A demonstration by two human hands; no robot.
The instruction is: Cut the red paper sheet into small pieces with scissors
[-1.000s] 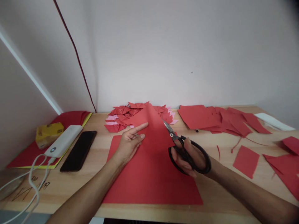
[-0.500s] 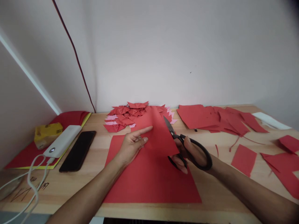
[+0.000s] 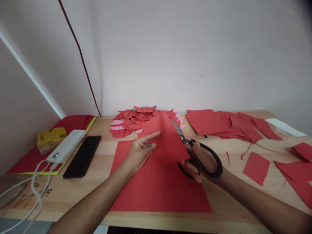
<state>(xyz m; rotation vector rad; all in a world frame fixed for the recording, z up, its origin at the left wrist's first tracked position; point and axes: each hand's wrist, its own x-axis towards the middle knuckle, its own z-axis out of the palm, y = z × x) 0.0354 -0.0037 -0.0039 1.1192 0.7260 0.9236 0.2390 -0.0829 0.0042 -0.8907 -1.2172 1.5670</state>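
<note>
A large red paper sheet (image 3: pixel 156 185) lies on the wooden table (image 3: pixel 97 182) in front of me, its far part folded up and over. My left hand (image 3: pixel 140 152) grips that raised flap (image 3: pixel 168 139), forefinger pointing along it. My right hand (image 3: pixel 198 161) is closed in the loops of black-handled scissors (image 3: pixel 195 151), whose blades touch the flap's right edge.
Folded red and pink paper pieces (image 3: pixel 136 120) are heaped by the wall. Cut red sheets (image 3: pixel 226 125) and scraps (image 3: pixel 257 164) lie at the right. At the left are a black phone (image 3: pixel 83 156), a white power bank (image 3: pixel 67 146) with cable, and a yellow box (image 3: pixel 51 138).
The raised flap has come lower and flatter. The scissors have advanced a little along its right edge. My left hand has shifted slightly right.
</note>
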